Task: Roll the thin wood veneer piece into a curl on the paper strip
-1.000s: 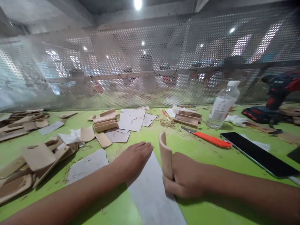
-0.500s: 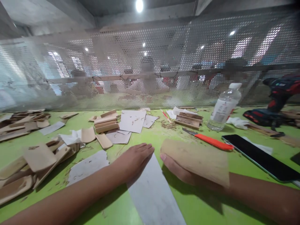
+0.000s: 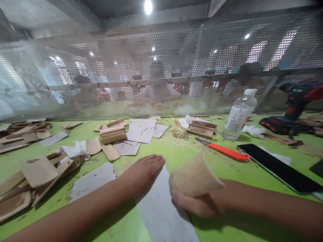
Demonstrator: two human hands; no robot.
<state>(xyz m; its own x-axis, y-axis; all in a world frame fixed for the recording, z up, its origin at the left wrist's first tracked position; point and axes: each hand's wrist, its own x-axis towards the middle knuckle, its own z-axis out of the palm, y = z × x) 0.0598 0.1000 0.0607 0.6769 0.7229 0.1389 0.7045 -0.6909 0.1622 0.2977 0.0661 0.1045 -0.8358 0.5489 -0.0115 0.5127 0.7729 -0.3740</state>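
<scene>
Right hand (image 3: 199, 203) grips a curved wooden piece (image 3: 193, 178); left hand (image 3: 143, 173) lies flat.

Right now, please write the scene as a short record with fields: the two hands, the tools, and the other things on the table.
Left hand: left hand, palm down on paper strip
Right hand: right hand, holding curved wooden piece, blurred
Tools: orange knife, blade out; drill, far right
Right side: phone; bottle, cap on
Left side: heaped wooden pieces
Surface: green table
</scene>
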